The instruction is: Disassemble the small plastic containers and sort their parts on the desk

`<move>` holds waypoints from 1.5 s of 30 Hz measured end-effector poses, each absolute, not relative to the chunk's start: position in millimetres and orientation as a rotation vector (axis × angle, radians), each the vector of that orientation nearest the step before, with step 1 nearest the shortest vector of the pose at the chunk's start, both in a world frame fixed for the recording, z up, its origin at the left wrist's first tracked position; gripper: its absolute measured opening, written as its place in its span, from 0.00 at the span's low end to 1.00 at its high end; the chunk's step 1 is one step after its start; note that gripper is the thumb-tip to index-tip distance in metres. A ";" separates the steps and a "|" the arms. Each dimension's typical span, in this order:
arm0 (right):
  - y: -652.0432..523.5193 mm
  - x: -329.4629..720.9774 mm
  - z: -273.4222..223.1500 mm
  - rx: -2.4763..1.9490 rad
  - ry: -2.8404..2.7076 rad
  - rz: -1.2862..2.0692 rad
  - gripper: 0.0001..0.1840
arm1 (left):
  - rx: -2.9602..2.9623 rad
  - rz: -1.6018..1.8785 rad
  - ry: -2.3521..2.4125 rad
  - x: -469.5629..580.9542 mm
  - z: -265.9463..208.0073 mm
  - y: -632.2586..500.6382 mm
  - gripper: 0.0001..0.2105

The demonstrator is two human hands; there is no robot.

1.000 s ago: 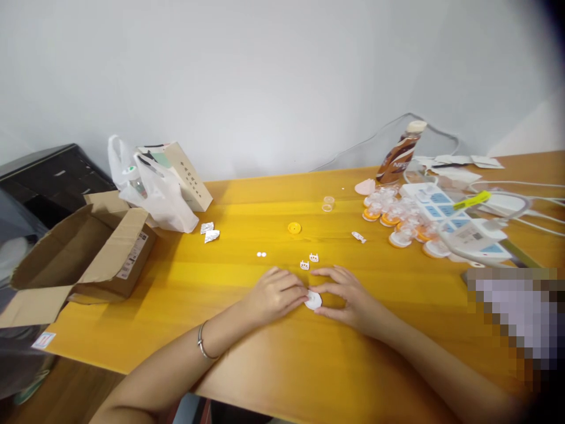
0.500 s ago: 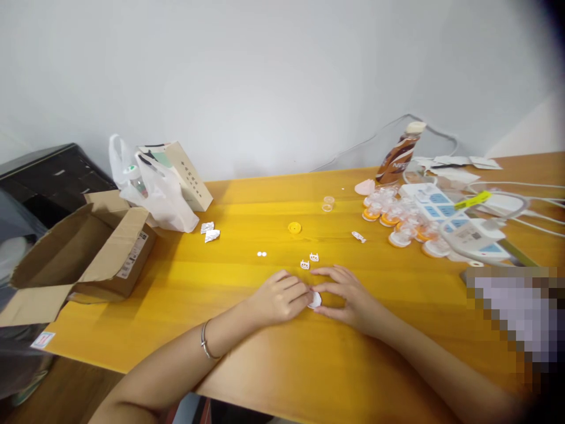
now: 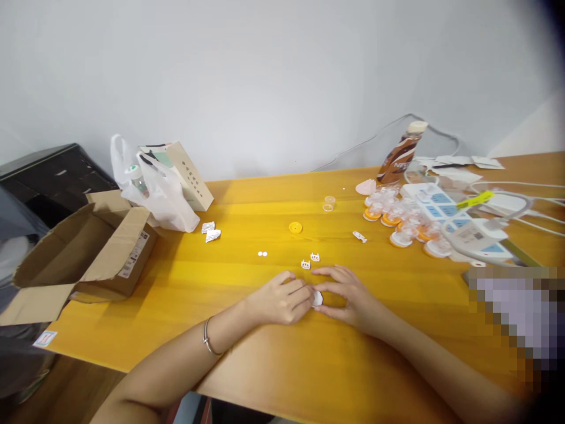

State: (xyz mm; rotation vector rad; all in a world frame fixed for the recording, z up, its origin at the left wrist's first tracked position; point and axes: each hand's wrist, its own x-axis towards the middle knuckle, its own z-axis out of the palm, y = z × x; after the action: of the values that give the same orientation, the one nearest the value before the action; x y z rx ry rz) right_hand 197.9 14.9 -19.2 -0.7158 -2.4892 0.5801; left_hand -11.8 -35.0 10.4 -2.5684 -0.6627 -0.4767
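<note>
A small white round piece [image 3: 317,299] is at the tabletop between my hands. My left hand [image 3: 282,298] is closed, its fingertips pressed at the left side of the piece and partly covering it. My right hand [image 3: 351,297] curves round the other side, thumb and index finger gripping its edges while the other fingers stay stretched out. Just beyond my fingers lie two small white semicircular plastic parts, the nearer [image 3: 305,265] and the farther [image 3: 315,257]. Farther off sits a yellow round cap [image 3: 295,227]. Two tiny white discs [image 3: 262,254] lie to the left.
Clear plastic rings [image 3: 329,204] and a white strip-shaped part [image 3: 359,237] lie beyond my right hand. Several clear-and-orange capsules [image 3: 401,237], a power strip [image 3: 435,203] with cables and a brown bottle [image 3: 399,154] crowd the right. Foil pieces [image 3: 212,235], a plastic bag [image 3: 165,197] and an open cardboard box [image 3: 119,250] stand left.
Hardly anything differs. Both hands keep their hold on the white round piece, and the whole view has shifted very slightly.
</note>
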 end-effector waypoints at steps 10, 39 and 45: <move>14.8 198.1 -20.7 -0.712 -2.488 0.572 0.11 | -2.615 -0.531 -0.729 -10.4 10.6 -32.1 0.09; 14.0 198.8 -12.1 -0.762 -2.503 0.661 0.13 | -2.605 -0.437 -0.983 -96.5 13.8 -21.0 0.06; 13.4 198.5 -10.5 -0.772 -2.515 0.667 0.13 | -2.644 -0.303 -0.967 -99.6 15.9 -20.1 0.07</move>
State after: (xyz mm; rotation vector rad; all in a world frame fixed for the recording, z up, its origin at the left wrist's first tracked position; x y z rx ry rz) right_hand 198.5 13.4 -10.5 -0.7724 -2.5150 0.6666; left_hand -99.6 -20.1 15.9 -2.6443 -0.9675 -0.3026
